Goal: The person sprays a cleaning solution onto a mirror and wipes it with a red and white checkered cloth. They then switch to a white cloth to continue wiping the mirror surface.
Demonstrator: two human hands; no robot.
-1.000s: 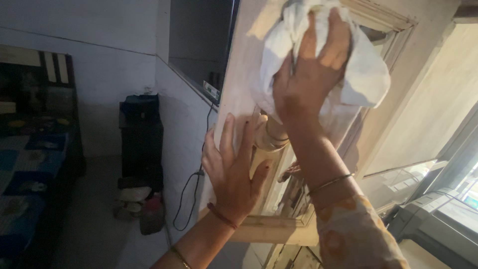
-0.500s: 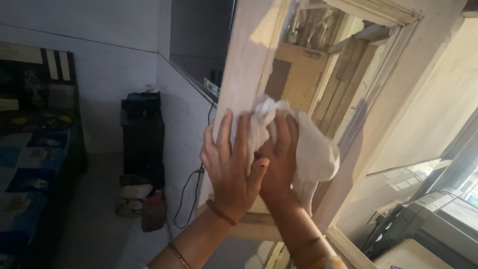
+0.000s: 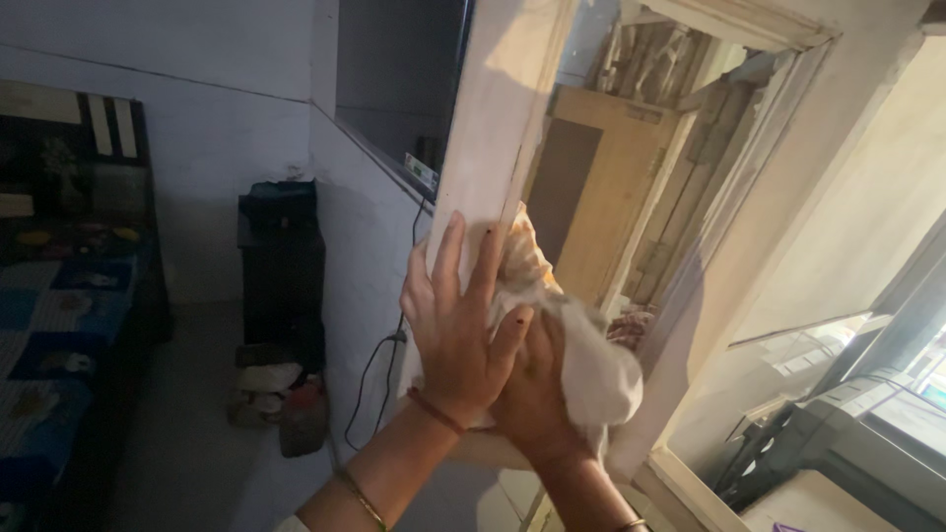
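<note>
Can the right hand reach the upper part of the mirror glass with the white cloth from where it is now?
Probably yes. The right hand presses the white cloth low on the mirror, and the glass above it looks free. The left hand rests flat on the wooden frame, beside that path.

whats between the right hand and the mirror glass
In the head view a crumpled white cloth lies between the right hand and the glass of the pale wooden-framed mirror; the left hand rests flat on the frame beside it.
</note>
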